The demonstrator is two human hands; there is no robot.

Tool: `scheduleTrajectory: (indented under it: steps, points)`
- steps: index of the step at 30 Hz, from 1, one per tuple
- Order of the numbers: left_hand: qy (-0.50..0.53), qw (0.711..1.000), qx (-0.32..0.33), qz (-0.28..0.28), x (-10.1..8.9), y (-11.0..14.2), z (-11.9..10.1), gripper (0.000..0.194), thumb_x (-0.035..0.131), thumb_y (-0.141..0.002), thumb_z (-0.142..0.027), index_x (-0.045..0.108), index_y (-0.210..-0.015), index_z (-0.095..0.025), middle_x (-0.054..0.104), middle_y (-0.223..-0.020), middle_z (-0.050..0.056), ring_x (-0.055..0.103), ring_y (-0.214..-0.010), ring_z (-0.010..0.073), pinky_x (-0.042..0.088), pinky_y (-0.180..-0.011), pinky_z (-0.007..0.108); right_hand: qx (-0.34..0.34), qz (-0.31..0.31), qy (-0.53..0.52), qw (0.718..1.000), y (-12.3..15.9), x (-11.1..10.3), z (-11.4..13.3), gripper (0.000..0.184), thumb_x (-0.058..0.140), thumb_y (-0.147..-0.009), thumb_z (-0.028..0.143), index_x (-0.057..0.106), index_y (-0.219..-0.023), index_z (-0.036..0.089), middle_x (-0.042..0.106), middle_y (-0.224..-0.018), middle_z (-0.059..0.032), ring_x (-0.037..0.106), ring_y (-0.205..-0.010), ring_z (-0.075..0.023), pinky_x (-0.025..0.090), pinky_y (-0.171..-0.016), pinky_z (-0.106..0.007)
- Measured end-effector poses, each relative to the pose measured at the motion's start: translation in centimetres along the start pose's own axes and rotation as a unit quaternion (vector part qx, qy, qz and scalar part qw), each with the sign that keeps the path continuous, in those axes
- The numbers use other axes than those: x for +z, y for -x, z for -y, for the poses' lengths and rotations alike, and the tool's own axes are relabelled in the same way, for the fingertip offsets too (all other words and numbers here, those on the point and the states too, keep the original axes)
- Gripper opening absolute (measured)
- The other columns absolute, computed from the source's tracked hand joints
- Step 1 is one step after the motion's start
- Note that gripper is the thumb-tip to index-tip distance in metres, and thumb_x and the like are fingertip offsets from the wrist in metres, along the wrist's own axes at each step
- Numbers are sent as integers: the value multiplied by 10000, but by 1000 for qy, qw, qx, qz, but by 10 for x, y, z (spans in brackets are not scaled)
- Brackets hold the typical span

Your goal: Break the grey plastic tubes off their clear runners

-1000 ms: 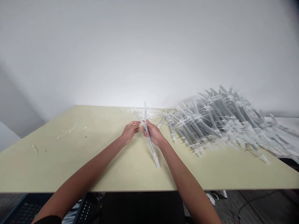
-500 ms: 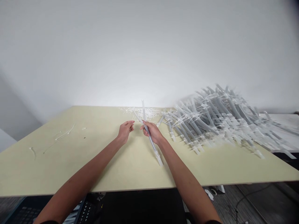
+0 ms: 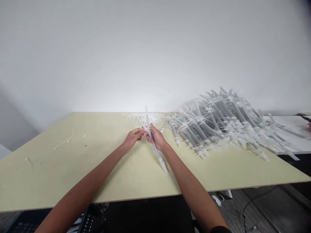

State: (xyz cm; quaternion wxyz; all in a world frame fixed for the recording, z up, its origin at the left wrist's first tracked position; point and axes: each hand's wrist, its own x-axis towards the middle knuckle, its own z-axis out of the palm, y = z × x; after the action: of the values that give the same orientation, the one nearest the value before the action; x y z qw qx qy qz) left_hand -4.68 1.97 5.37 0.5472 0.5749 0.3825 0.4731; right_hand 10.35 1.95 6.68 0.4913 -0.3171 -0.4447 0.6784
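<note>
My right hand (image 3: 157, 139) is wrapped round a clear plastic tube (image 3: 155, 151), which slants from far to near with whitish sleeve-like ends. A thin white cable tie (image 3: 141, 122) sticks out to the left from the tube's upper part. Close against that spot, the fingers of my left hand (image 3: 133, 139) are pinched together on what looks like a thin cable tie, mostly hidden by the fingertips. Behind both hands lies a heap of loose white cable ties (image 3: 155, 117).
A big pile of similar tubes (image 3: 213, 119) with ties on them covers the table's right side. A few stray ties (image 3: 64, 143) lie on the left of the yellowish table (image 3: 97, 174). At the far right edge, part of another person's hand (image 3: 309, 124) shows.
My left hand has moved right and slightly down, from apart to up against the tube. My right hand keeps its hold on the tube. The view has shifted slightly.
</note>
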Motion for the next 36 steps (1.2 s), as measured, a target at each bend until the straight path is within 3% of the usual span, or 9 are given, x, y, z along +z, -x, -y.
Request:
scheduleTrajectory:
  steps: [4,15,22,28,36]
  points:
    - [-8,1000,7,6,2,1,-2,310,606,-714,-446,631,-875,-181,576,-812,31,475,-677,105,408,-665,255,5,7,1,1000,0,2,0,606,394,-761,668,609,-901,120,551,-498,-7,336,-352,-59,217,-332,-184]
    - [69,996,-6,60,2,7,-10,301,646,-715,-346,650,-945,-152,577,-949,77,484,-720,99,407,-741,283,-74,-41,62,994,-1,-4,-1,392,623,-686,510,600,-683,119,610,-666,-49,351,-380,-31,209,-318,-182]
    - [50,998,-10,38,1,6,-8,270,647,-706,-396,622,-781,-138,546,-763,33,494,-662,101,416,-725,295,-118,-90,136,980,-5,-6,-4,343,641,-673,466,582,-749,136,588,-609,-22,359,-353,-44,230,-295,-187]
    - [40,998,-4,40,-1,4,-5,287,635,-715,-406,606,-788,-130,537,-777,33,490,-662,98,414,-726,296,-128,-102,160,974,-8,-8,-7,373,641,-672,461,582,-841,133,583,-603,-6,356,-347,-43,241,-282,-175]
    - [35,999,-6,39,-3,4,-4,306,639,-712,-415,612,-818,-129,526,-779,27,486,-670,97,413,-737,307,-132,-104,162,972,-6,-6,-5,377,623,-667,487,569,-821,147,592,-584,4,346,-334,-41,238,-284,-181]
